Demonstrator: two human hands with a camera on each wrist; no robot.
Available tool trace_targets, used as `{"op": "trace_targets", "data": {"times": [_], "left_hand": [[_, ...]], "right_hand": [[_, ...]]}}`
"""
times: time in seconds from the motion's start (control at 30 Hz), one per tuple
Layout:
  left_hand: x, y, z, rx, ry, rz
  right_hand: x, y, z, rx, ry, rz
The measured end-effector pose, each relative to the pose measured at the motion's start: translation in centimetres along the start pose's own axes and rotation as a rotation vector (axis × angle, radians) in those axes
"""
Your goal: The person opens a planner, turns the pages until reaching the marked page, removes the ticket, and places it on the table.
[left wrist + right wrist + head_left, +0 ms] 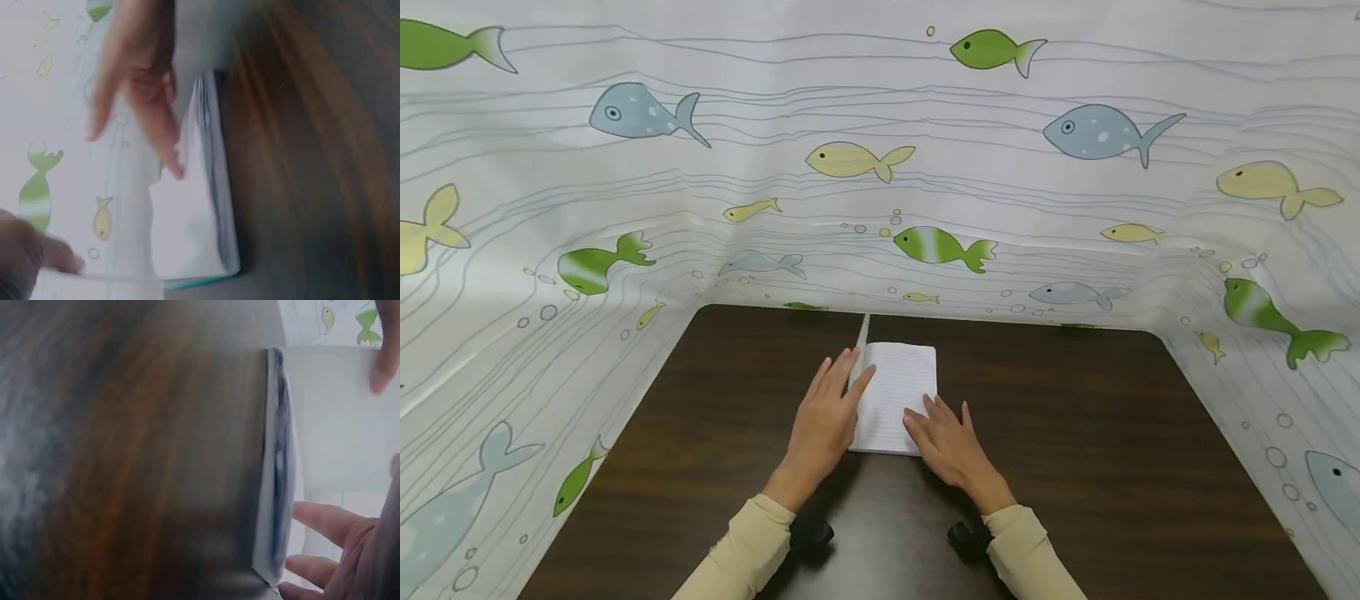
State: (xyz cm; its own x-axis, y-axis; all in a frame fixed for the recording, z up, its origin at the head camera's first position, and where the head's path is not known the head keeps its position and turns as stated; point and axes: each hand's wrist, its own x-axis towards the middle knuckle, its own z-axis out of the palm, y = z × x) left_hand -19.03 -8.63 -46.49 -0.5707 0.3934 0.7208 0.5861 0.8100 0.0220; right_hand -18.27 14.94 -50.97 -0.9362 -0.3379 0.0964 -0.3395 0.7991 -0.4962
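Note:
A small notebook (895, 400) with lined white pages lies opened on the dark table, and a leaf or cover (862, 332) stands nearly upright at its left side. My left hand (823, 421) is against this raised part, fingers extended and thumb spread toward the page. At the lower right of the notebook, my right hand (951, 442) rests its spread fingertips on the page. The right wrist view shows fingers (328, 522) of that hand by the notebook's edge (278, 469). In the left wrist view the right hand (147, 94) is blurred above the page block (184, 231).
The brown wooden table (1075, 433) extends on both sides. A white fish-patterned sheet (850, 108) stands around its back and sides. A dark device (811, 533) is strapped at each wrist, below the cream sleeves (748, 542). A teal edge (200, 282) shows under the notebook.

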Motion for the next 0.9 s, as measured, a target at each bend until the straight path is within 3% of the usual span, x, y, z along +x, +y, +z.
{"op": "trace_targets", "data": {"times": [0.1, 0.17, 0.3, 0.43, 0.53, 0.7, 0.9], "left_hand": [[0.1, -0.4, -0.5, 0.05, -0.006, -0.067], [0.1, -0.9, -0.9, 0.074, -0.063, -0.132], [0.0, -2.5, -1.1, 0.012, -0.286, -0.246], [-1.3, -4.3, 0.3, -0.178, -0.523, -0.327], [-2.6, -5.2, 1.1, -0.296, -0.647, -0.367], [-3.6, -5.4, 2.0, -0.371, -0.743, -0.374], [-3.5, -4.6, 2.1, -0.386, -0.801, -0.389]], "right_hand": [[-0.3, 0.5, 0.0, -0.012, -0.02, 0.045], [-0.2, 0.6, 0.1, -0.021, -0.023, 0.052], [0.2, 0.8, 0.4, -0.024, -0.014, 0.024], [0.2, 0.9, 0.6, -0.04, -0.029, 0.017], [0.2, 0.9, 0.7, -0.062, -0.037, 0.015], [0.7, 1.2, 0.2, -0.042, -0.008, 0.018], [1.6, 1.9, -0.8, -0.036, 0.038, 0.096]]}}
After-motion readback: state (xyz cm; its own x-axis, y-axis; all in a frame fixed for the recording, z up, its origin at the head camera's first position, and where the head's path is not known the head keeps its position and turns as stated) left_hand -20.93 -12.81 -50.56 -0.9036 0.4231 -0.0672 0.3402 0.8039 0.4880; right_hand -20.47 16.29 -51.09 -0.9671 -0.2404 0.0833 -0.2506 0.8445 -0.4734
